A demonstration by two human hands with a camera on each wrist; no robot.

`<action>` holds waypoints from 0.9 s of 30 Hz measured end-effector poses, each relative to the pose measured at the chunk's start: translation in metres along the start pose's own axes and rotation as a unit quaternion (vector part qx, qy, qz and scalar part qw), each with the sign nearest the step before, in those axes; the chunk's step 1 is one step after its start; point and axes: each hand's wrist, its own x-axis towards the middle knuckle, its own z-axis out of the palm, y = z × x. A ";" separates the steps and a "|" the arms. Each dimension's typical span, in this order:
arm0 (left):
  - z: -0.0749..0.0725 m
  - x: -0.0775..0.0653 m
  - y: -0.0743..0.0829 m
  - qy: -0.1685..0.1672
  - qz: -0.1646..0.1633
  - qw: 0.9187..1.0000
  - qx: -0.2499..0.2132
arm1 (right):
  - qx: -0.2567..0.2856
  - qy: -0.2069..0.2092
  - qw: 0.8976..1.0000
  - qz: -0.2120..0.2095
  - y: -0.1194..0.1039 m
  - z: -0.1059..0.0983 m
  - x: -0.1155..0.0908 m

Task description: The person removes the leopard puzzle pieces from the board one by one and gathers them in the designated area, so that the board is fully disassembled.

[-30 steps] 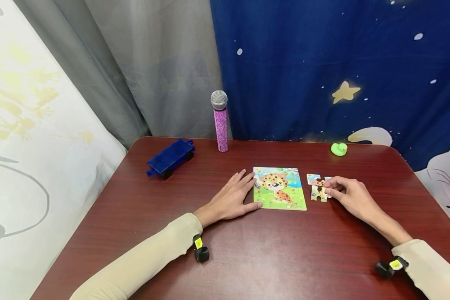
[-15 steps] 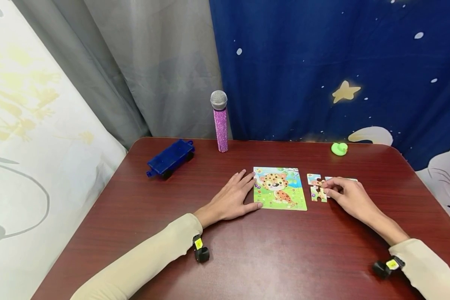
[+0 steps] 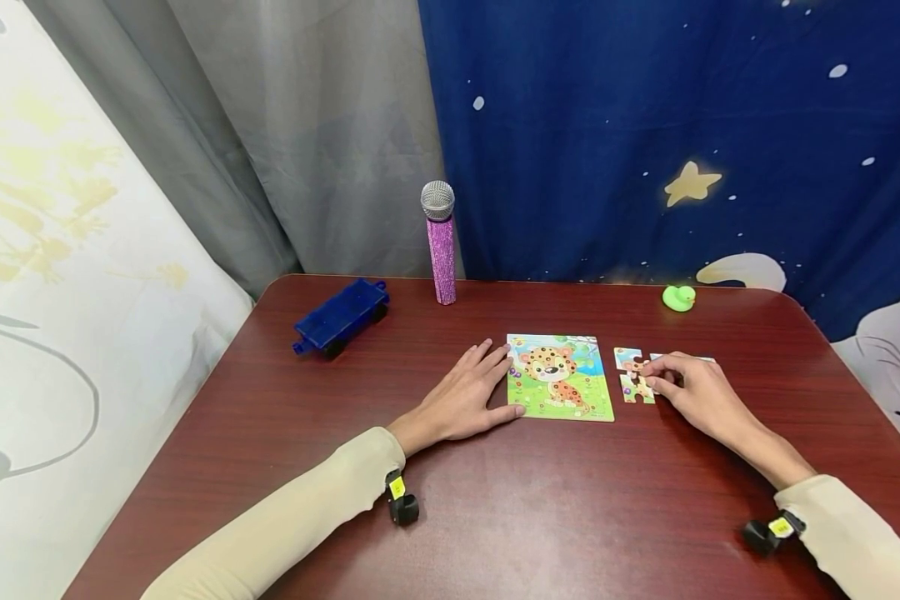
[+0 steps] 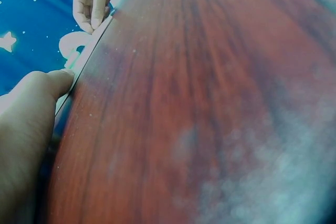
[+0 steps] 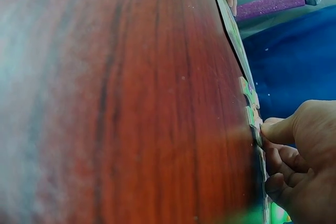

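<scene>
In the head view a square leopard puzzle point(image 3: 558, 379) lies flat on the table. My left hand point(image 3: 461, 396) rests palm down with spread fingers at its left edge, the thumb tip on the lower left corner. To the puzzle's right, my right hand point(image 3: 701, 396) pinches a puzzle piece point(image 5: 254, 123) between thumb and fingers, low beside other loose pieces. One of these, a blue-topped puzzle piece point(image 3: 627, 358), lies just left of the fingertips. The hand covers part of a flat light-edged item point(image 3: 708, 359), whose upper edge shows behind it.
A blue toy wagon point(image 3: 341, 317) stands at the back left of the dark red table point(image 3: 540, 508). A pink microphone point(image 3: 442, 250) stands upright at the back edge, and a green toy duck point(image 3: 678, 298) sits at the back right. Curtains point(image 3: 607, 142) hang behind.
My right hand has shifted slightly left with the puzzle piece, toward the loose pieces, and the flat item's edge behind it has come into view. My left hand stays in place.
</scene>
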 end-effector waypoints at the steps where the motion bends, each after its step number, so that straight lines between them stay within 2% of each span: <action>1: 0.000 0.000 0.000 0.000 0.000 1.000 0.000 | 0.000 0.000 1.000 -0.001 0.000 0.000 0.000; 11: 0.000 0.000 0.000 -0.001 -0.001 1.000 0.002 | 0.002 -0.005 1.000 -0.005 0.001 0.000 -0.004; 16: 0.000 0.000 0.000 -0.001 -0.001 1.000 0.003 | 0.019 0.000 1.000 -0.016 -0.004 0.000 -0.002; 21: -0.001 -0.001 0.000 -0.002 -0.001 1.000 0.003 | 0.051 -0.030 0.998 -0.011 -0.017 0.000 0.001; 27: -0.002 0.000 0.001 -0.001 0.002 1.000 0.013 | 0.042 -0.052 0.997 -0.023 -0.033 0.006 0.009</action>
